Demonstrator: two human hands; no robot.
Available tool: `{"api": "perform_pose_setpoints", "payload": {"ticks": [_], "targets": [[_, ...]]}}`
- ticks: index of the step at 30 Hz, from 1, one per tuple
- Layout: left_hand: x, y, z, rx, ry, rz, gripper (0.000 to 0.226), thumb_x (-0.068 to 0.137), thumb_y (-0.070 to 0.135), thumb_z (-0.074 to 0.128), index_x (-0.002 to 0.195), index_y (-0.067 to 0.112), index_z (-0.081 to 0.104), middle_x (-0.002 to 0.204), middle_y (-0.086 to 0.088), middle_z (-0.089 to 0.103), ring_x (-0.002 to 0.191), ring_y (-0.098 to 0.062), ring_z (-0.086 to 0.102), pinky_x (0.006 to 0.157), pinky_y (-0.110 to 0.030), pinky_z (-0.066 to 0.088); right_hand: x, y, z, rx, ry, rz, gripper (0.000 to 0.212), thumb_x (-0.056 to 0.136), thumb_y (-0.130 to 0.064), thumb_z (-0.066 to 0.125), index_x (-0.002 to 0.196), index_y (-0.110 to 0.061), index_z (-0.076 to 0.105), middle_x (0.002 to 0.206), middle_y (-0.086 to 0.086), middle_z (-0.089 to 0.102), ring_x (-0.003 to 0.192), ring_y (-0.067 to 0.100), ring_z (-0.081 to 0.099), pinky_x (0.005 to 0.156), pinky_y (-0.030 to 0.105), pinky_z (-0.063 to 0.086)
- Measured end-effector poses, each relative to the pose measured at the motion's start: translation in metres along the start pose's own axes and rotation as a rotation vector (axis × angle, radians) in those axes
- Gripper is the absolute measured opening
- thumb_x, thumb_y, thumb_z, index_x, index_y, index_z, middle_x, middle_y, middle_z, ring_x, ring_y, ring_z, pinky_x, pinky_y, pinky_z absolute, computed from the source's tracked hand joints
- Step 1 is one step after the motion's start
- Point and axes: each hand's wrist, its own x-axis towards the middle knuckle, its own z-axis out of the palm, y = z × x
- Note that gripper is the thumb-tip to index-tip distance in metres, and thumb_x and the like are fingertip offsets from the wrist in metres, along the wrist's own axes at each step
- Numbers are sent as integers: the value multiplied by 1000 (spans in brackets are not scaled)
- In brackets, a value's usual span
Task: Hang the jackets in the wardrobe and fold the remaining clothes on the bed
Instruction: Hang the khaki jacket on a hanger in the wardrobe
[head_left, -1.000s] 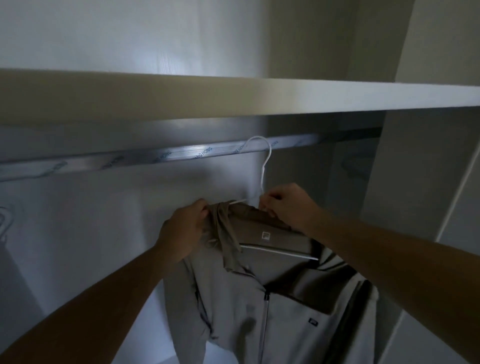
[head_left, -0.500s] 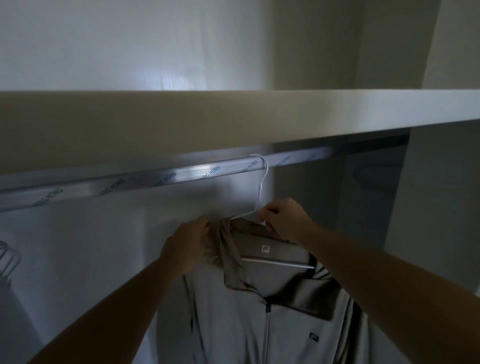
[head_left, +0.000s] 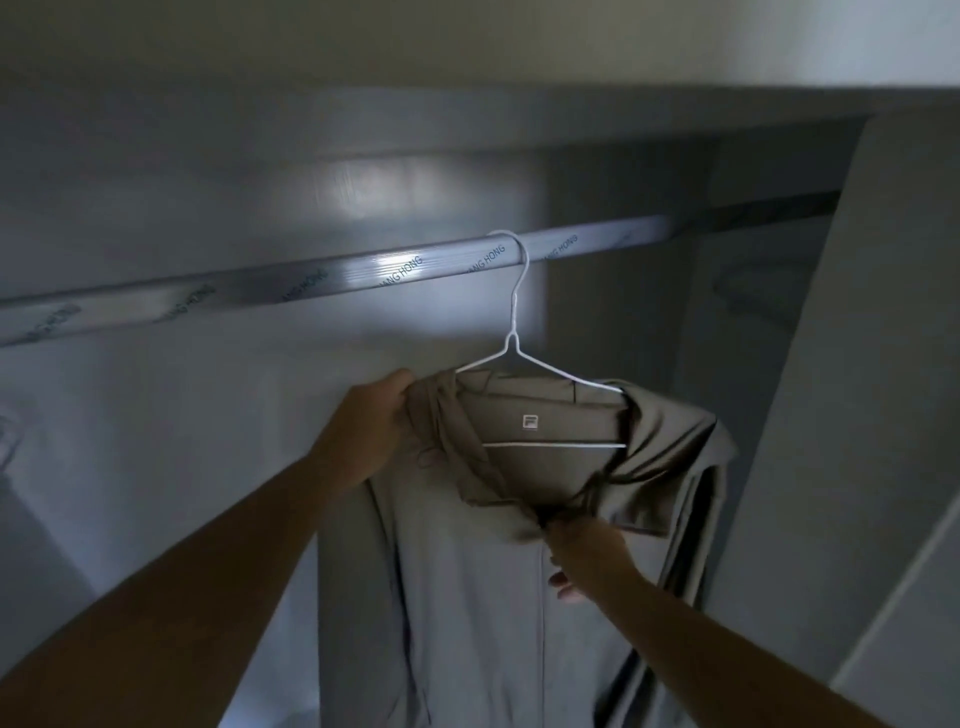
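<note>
A grey-brown zip jacket (head_left: 447, 597) hangs on a white wire hanger (head_left: 514, 322) whose hook sits over the silver wardrobe rail (head_left: 322, 280). My left hand (head_left: 376, 426) grips the jacket's left shoulder by the collar. My right hand (head_left: 584, 553) pinches the collar fabric at the top of the zip, below the hanger's crossbar. The jacket's right shoulder is bunched over the hanger's right end.
A shelf (head_left: 467, 119) runs just above the rail. The wardrobe's right side panel (head_left: 852, 415) stands close to the jacket. A faint hanger shape (head_left: 8, 431) shows at the far left edge. The back wall (head_left: 182, 415) is pale and dim.
My right hand let go of the hanger's neck and dropped to the collar at the zip. The hanger hook stays over the rail. My left hand keeps its hold.
</note>
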Motion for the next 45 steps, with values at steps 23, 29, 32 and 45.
{"api": "perform_pose_setpoints", "payload": {"ticks": [23,29,32,45], "targets": [[-149,67,178,12,-155,-340,41,80,56,63,107,26,58,96,15,64,93,-3,58,99,-33,38,-21,2,-37,-76,-407,54,27,87,-11,62,69,-20,44,55,-3,28,48,10,18,44,21,15],[-143,78,187,88,-141,-403,28,98,43,42,77,28,54,67,10,53,67,-5,51,106,-33,32,-35,9,-35,179,-369,-22,19,88,-8,61,70,-15,57,52,-3,30,42,10,22,37,19,19],[-147,72,186,205,-226,-394,29,99,45,39,81,28,55,70,10,56,69,-6,49,107,-33,29,-40,-3,-37,430,-289,-122,15,91,-10,58,79,-11,66,48,-5,38,38,6,29,35,17,25],[-119,62,147,29,-208,-406,18,95,34,50,103,21,60,94,4,66,85,-11,62,75,-25,51,-55,-32,-73,58,-103,-617,26,96,-13,55,78,-24,70,45,-16,52,39,-1,44,41,9,32]]}}
